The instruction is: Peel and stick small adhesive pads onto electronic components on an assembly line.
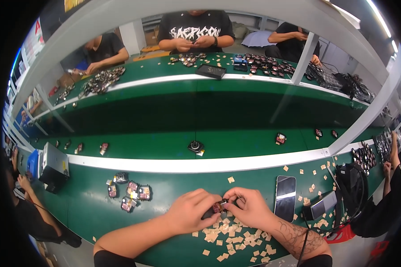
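Observation:
Between my hands, just above the green table, is a small black device with a reddish circuit board (218,207). My left hand (192,210) is closed around its left side. At its right edge, my right hand (248,206) pinches with thumb and forefinger. Part of the device is hidden behind my fingers. Under and in front of my hands lies a loose pile of small beige square pieces (236,240). To the left, a group of similar small black devices (144,192) rests on the table, several with reddish boards facing up.
Right of my hands are a phone (285,198), a dark box-shaped device (324,205) and a black bag (351,182). A white rail (196,166) borders a green strip carrying spaced devices, including a round-lensed one (194,146). Grey frame bars arch overhead. Other people work opposite and at both sides.

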`<state>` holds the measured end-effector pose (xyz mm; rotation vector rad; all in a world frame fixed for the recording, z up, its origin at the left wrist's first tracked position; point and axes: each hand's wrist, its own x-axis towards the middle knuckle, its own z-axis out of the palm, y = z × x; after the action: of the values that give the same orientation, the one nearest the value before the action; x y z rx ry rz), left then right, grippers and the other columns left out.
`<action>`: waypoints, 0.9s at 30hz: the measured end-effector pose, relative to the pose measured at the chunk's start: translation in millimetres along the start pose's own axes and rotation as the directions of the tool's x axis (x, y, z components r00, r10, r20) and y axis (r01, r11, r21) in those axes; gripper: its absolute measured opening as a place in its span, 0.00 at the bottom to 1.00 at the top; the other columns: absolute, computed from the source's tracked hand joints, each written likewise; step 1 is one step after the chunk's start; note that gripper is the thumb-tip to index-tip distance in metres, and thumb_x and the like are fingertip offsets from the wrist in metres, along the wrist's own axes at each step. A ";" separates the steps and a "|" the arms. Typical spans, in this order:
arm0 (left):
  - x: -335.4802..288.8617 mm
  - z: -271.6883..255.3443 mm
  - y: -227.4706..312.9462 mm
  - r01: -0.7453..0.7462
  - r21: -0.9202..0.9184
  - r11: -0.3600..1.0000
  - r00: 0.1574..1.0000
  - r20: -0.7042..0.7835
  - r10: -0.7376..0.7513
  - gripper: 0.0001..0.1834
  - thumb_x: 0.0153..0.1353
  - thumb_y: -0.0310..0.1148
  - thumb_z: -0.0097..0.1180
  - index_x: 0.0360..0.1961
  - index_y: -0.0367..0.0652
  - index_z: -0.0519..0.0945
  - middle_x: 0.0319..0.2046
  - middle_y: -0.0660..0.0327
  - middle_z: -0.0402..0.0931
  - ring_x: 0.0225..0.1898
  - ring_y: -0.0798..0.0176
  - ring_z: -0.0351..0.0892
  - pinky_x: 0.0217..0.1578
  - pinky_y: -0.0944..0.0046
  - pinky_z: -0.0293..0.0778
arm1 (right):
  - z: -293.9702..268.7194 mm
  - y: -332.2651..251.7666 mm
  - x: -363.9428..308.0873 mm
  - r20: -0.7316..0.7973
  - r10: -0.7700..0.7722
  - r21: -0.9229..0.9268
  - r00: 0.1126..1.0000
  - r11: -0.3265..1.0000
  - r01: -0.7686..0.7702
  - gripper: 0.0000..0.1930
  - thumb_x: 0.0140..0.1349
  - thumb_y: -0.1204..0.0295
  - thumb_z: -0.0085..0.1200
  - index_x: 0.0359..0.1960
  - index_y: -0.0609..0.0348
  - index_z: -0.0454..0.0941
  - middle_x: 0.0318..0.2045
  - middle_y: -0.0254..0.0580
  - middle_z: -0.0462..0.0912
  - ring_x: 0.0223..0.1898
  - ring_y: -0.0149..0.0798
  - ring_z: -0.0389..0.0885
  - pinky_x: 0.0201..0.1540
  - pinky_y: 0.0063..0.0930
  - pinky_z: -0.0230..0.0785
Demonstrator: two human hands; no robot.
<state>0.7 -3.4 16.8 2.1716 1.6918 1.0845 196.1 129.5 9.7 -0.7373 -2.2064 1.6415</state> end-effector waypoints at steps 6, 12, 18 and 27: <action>6.7 6.9 -1.6 0.467 -0.435 0.770 0.884 0.228 -0.408 0.14 0.69 0.27 0.67 0.53 0.41 0.78 0.32 0.60 0.86 0.27 0.67 0.84 0.30 0.67 0.78 | 2.4 -0.5 -0.2 -0.051 -0.037 0.074 0.998 0.996 0.040 0.11 0.67 0.81 0.66 0.50 0.64 0.84 0.32 0.27 0.84 0.20 0.13 0.59 0.22 0.18 0.51; 45.8 -30.5 -90.8 0.436 -0.055 0.898 0.877 -0.200 -0.438 0.08 0.69 0.25 0.62 0.47 0.38 0.77 0.26 0.57 0.86 0.26 0.61 0.85 0.34 0.61 0.81 | -6.4 -3.4 -2.4 -0.253 -0.181 -0.064 0.950 0.983 0.170 0.16 0.68 0.71 0.68 0.54 0.61 0.80 0.40 0.41 0.84 0.28 0.31 0.75 0.32 0.28 0.70; 73.4 -42.6 -116.5 0.477 0.573 0.667 0.866 -0.179 -0.466 0.15 0.63 0.23 0.60 0.51 0.43 0.81 0.44 0.48 0.83 0.50 0.45 0.84 0.48 0.48 0.80 | -9.2 9.0 0.7 -0.200 -0.216 -0.093 0.956 0.975 0.201 0.08 0.76 0.72 0.55 0.51 0.62 0.79 0.43 0.51 0.84 0.38 0.53 0.86 0.43 0.42 0.78; 119.6 -25.8 -108.6 0.119 0.377 0.919 0.932 0.277 -0.234 0.27 0.60 0.24 0.67 0.62 0.49 0.83 0.56 0.54 0.80 0.61 0.46 0.78 0.65 0.48 0.72 | -24.2 -2.8 -0.4 -0.068 -0.131 -0.162 0.989 0.980 0.118 0.07 0.77 0.77 0.51 0.48 0.65 0.81 0.43 0.53 0.86 0.38 0.51 0.85 0.42 0.36 0.76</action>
<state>-88.8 133.2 27.1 2.1790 1.9962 0.3725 208.4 147.9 19.8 -0.6756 -2.2957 1.3687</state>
